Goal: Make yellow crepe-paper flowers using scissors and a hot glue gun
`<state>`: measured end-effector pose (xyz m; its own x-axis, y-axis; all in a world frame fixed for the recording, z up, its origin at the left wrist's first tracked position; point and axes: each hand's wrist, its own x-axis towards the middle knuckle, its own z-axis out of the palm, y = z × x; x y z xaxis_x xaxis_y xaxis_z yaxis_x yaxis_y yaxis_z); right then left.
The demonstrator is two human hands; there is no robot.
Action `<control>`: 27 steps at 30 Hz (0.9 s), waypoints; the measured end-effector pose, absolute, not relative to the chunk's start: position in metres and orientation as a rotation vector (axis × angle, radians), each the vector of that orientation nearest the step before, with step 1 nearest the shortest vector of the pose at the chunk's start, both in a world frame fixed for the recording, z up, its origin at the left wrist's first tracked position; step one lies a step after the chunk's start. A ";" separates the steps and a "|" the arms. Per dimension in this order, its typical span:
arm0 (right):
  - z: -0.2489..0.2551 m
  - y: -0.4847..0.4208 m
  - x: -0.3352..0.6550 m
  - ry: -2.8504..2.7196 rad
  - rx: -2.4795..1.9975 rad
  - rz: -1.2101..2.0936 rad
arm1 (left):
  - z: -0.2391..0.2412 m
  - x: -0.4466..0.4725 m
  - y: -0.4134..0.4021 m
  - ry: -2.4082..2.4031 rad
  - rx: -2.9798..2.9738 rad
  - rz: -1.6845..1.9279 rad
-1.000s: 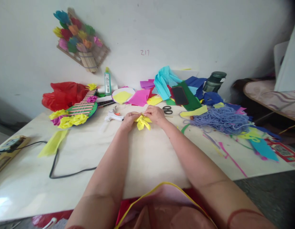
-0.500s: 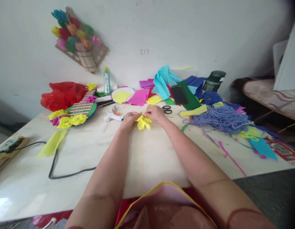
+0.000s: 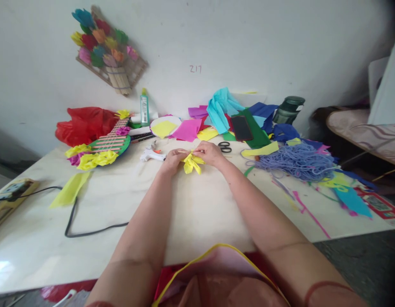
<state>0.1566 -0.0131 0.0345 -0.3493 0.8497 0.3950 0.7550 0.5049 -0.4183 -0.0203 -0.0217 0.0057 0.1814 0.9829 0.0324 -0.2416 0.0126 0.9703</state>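
Note:
Both of my hands meet at the middle of the white table (image 3: pixel 197 204) over a crumpled yellow paper flower (image 3: pixel 191 163). My left hand (image 3: pixel 172 160) is closed on the flower's left side, pinching it together with a thin wooden stick (image 3: pixel 182 152). My right hand (image 3: pixel 210 153) is closed on the flower's top right, fingers pressed to the paper. The yellow petals hang down between the two hands.
A white glue gun (image 3: pixel 151 156) lies left of my hands, its black cord (image 3: pixel 88 230) trailing to a socket board (image 3: pixel 8 198). Scissors (image 3: pixel 224 147), a phone (image 3: pixel 241 127), coloured paper sheets (image 3: pixel 187 130), purple yarn (image 3: pixel 296 161), a green bottle (image 3: pixel 144 108), a decorated green craft piece (image 3: pixel 104 149).
My hands keep working the yellow flower in place with only slight finger shifts. The view has drifted a little.

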 end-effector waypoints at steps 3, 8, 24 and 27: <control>0.031 -0.008 0.160 -2.223 -1.216 0.237 | 0.005 -0.020 -0.021 0.892 1.134 1.191; 0.027 -0.005 0.163 -2.256 -1.181 0.221 | 0.004 -0.022 -0.019 0.894 1.130 1.188; 0.040 -0.021 0.161 -2.334 -1.291 0.009 | 0.008 -0.021 -0.022 0.916 1.107 1.173; 0.042 -0.024 0.160 -2.349 -1.305 -0.037 | 0.007 -0.021 -0.022 0.917 1.141 1.160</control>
<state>0.1601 -0.0240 0.0420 -0.4509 0.7997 0.3965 0.8118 0.5520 -0.1903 -0.0210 -0.0219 0.0069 0.1899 0.9816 0.0212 -0.2063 0.0188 0.9783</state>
